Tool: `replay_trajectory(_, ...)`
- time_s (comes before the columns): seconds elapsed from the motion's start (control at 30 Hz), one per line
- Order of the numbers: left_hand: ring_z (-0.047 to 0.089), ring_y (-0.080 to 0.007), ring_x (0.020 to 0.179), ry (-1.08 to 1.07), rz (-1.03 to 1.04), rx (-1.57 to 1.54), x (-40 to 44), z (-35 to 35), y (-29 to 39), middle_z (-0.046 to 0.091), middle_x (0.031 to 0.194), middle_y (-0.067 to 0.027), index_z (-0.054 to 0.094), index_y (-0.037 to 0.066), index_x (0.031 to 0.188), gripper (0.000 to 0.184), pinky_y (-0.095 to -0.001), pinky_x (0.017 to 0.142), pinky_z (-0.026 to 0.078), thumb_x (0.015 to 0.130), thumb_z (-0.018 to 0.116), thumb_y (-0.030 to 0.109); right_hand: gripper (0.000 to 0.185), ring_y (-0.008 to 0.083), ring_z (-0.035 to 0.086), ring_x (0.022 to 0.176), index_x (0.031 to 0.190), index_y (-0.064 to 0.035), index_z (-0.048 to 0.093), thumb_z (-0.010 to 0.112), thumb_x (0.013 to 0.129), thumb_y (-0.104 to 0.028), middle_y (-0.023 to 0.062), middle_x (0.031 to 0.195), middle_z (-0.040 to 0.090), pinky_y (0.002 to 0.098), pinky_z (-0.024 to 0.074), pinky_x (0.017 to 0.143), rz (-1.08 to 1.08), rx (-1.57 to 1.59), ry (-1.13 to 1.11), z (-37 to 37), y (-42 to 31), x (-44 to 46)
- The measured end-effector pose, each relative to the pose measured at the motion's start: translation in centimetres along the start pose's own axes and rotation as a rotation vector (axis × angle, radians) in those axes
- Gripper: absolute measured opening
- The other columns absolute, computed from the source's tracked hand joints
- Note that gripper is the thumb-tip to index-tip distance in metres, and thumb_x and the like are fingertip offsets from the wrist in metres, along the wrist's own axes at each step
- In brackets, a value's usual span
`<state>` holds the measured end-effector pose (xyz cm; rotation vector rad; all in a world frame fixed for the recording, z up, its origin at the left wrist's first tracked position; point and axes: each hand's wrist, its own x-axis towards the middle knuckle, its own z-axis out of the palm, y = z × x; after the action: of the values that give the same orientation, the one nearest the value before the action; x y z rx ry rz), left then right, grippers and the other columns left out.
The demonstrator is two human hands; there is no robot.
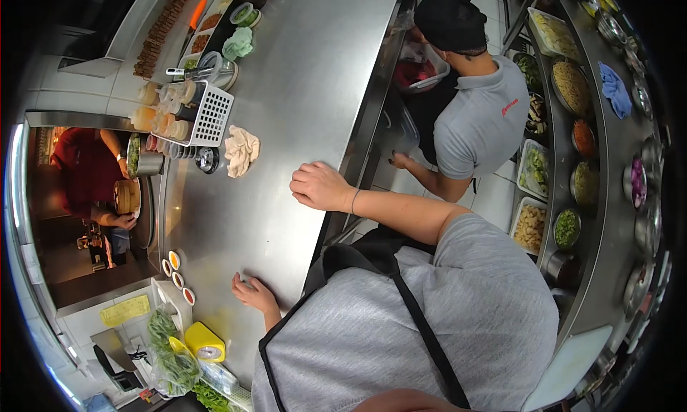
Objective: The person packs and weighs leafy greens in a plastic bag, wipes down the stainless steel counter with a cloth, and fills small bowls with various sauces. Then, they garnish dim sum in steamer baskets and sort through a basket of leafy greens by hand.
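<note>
My right hand rests on the steel counter near its edge, its fingers loosely curled together, with nothing visible in them. A dark band circles that wrist. Lower in the view, my left hand is over the counter with its fingers partly spread and no object clearly in it. A crumpled beige cloth lies beyond my right hand. Four small sauce cups stand beyond my left hand, and a yellow scale is close by, next to bagged greens.
A white basket holds sauce bottles. A co-worker in a grey shirt stands beside the counter, near a tub. Shelves with food trays run behind. Another person shows through the pass window, holding a steamer basket.
</note>
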<state>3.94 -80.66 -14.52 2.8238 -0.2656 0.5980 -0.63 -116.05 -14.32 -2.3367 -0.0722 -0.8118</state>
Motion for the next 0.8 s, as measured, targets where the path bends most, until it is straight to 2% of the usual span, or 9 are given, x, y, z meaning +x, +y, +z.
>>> replay_trajectory(0.2, 0.043, -0.0294, 0.106, -0.006, -0.056, 0.076, 0.28, 0.47, -0.04, 0.045, 0.121, -0.0078, 0.047, 0.010, 0.118, 0.038, -0.0481, 0.087, 0.033, 0.082, 0.044, 0.019, 0.012, 0.0170, 0.049, 0.078, 0.073, -0.0115, 0.052, 0.061, 0.074, -0.020, 0.0001, 0.075, 0.047, 0.0317, 0.0414, 0.069, -0.035, -0.008, -0.006, -0.05, 0.14, 0.10)
replay_trajectory(0.8, 0.042, -0.0298, 0.110, -0.088, -0.083, 0.133, 0.55, 0.41, -0.21, 0.045, 0.121, -0.0092, 0.048, 0.010, 0.118, 0.037, -0.0471, 0.088, 0.033, 0.082, 0.043, 0.021, 0.011, 0.0167, 0.050, 0.075, 0.073, -0.0110, 0.053, 0.061, 0.074, -0.018, -0.0001, 0.075, 0.048, 0.0306, 0.0421, 0.067, -0.074, 0.061, -0.054, -0.31, 0.42, 0.39)
